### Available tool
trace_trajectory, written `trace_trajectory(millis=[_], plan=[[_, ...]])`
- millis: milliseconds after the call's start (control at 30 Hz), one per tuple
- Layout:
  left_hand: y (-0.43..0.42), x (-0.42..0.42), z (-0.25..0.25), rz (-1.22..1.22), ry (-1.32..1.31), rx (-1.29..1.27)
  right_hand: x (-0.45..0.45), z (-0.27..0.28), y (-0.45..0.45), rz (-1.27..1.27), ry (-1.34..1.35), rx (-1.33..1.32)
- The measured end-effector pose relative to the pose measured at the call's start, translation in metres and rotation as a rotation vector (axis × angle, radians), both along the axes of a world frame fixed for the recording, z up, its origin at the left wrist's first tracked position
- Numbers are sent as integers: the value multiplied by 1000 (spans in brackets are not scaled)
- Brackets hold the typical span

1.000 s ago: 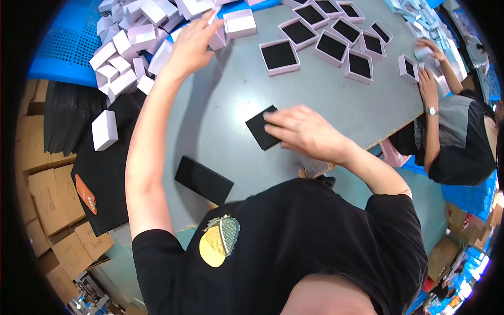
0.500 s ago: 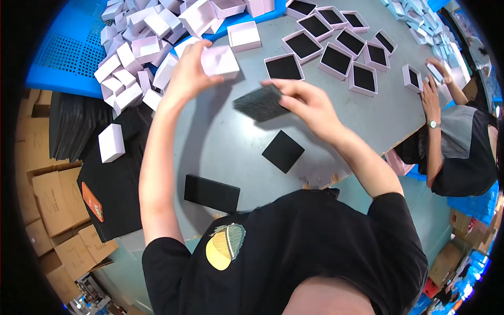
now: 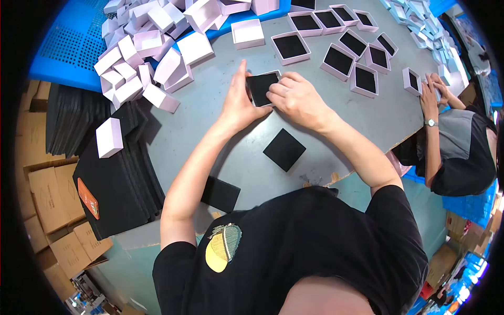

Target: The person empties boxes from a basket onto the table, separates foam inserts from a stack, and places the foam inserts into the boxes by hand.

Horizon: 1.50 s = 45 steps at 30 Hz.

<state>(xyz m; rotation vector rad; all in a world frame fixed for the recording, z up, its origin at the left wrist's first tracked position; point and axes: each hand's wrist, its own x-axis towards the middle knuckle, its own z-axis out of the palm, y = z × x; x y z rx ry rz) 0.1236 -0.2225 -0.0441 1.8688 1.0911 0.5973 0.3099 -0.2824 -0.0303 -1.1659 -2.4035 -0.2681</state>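
Observation:
My left hand (image 3: 237, 102) grips the left side of a small white box (image 3: 273, 73), thumb along its near edge and fingers at its far left. In the box lies a black foam pad (image 3: 261, 88). My right hand (image 3: 300, 100) has its curled fingers on the pad's right edge, pressed at the box's right side; the fingertips are partly hidden. Nearer my body, a square black foam pad (image 3: 284, 150) lies flat on the grey table (image 3: 325, 136). Another black foam piece (image 3: 221, 194) sits at the table edge, partly behind my left forearm.
Beyond my hands stand several white boxes with black pads (image 3: 291, 46). Empty white boxes (image 3: 157, 47) are heaped at the far left by a blue crate (image 3: 68, 52). Black foam sheets (image 3: 115, 184) are stacked at left. A co-worker (image 3: 457, 136) handles a box at right.
My left hand has brought the box right and nearer to me. The foam pad from my right hand is now in the box, both hands together. Filled boxes beyond have shifted.

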Motion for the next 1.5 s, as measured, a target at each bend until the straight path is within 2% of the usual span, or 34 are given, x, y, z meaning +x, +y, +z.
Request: trace_trajectory(millis=[100, 200, 233, 267, 333, 433, 467, 533, 633, 667, 700, 767, 967, 1067, 1133, 1267, 1367, 1500], plan=[[3, 13, -7, -70, 0, 241, 9, 7, -3, -116, -139, -208], [17, 10, 17, -210, -26, -17, 24, 11, 2, -92, 36, -464], [30, 6, 18, -175, -20, 67, 31, 16, 1, -45, 83, -505], [51, 1, 9, -154, -144, 174, 32, 23, -6, -21, 128, -427], [98, -4, 3, -145, -78, 687, 28, 39, -31, 34, 215, -270], [126, 6, -2, -40, 344, 833, 20, 51, -73, 319, 248, -580], [130, 7, -4, -52, 416, 819, 15, 52, -85, 297, 156, -645], [133, 11, -6, -87, 557, 790, 13, 21, -101, 287, 12, -393], [126, 1, -9, -156, 388, 875, 28, 6, -99, 357, 130, -467], [116, -7, -10, -198, 354, 874, 30, 5, -99, 317, 132, -499], [109, -18, -7, -238, 313, 683, 29, 15, -93, 278, 131, -522], [83, -39, 0, -192, 274, 595, 27, 28, -91, 225, 144, -635], [3, -73, 34, -97, 298, 328, 16, 45, -114, 139, -209, -359], [-27, -82, 32, -81, 286, 268, 29, 7, -108, 326, -29, -287], [-46, -84, 21, -27, 183, 277, 23, 12, -93, 289, 166, -178], [-67, -75, 7, 65, 32, 107, -14, 41, -59, 136, 440, 49], [-69, -69, 1, 89, -19, 77, -39, 28, -32, 248, 314, 239], [-65, -68, -1, 87, -35, 52, -45, 4, -27, 313, -9, -94]])
